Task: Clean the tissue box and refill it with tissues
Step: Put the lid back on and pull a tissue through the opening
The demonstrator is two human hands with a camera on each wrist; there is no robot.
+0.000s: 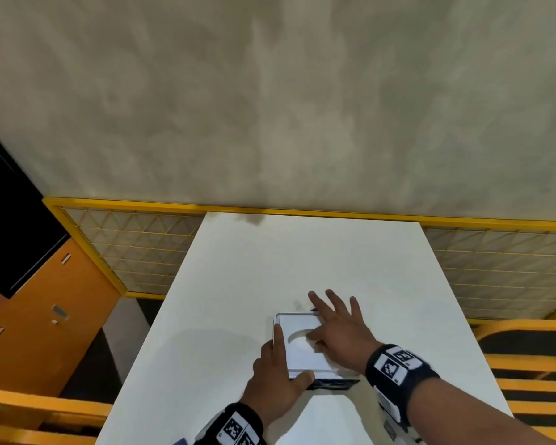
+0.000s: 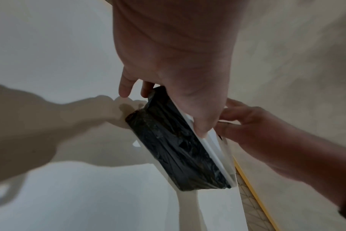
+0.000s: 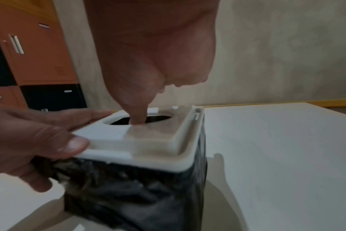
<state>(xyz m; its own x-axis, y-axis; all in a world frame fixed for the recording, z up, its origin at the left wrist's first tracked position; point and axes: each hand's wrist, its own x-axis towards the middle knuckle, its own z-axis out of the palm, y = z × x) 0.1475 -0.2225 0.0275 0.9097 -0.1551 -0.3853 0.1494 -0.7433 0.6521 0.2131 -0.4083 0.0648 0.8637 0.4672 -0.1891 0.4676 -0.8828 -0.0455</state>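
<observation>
A tissue box [image 1: 302, 356] with a white lid and a dark, plastic-wrapped body [image 3: 140, 195] stands on the white table [image 1: 302, 258], near its front edge. My left hand [image 1: 276, 375] grips the box's near left corner, index finger along the left edge and thumb on the near rim. In the left wrist view, that hand [image 2: 178, 62] clasps the box [image 2: 178, 148] from above. My right hand [image 1: 337, 329] lies over the lid with its fingers spread straight. One digit [image 3: 137, 112] dips into the lid's oval slot [image 3: 120, 120]. No tissues show.
Orange and black lockers [image 1: 29, 300] stand at the left. A yellow-framed mesh fence [image 1: 135, 245] runs behind the table, with bare concrete floor beyond it. Yellow and black stripes [image 1: 527, 364] lie at the right. The far half of the table holds nothing.
</observation>
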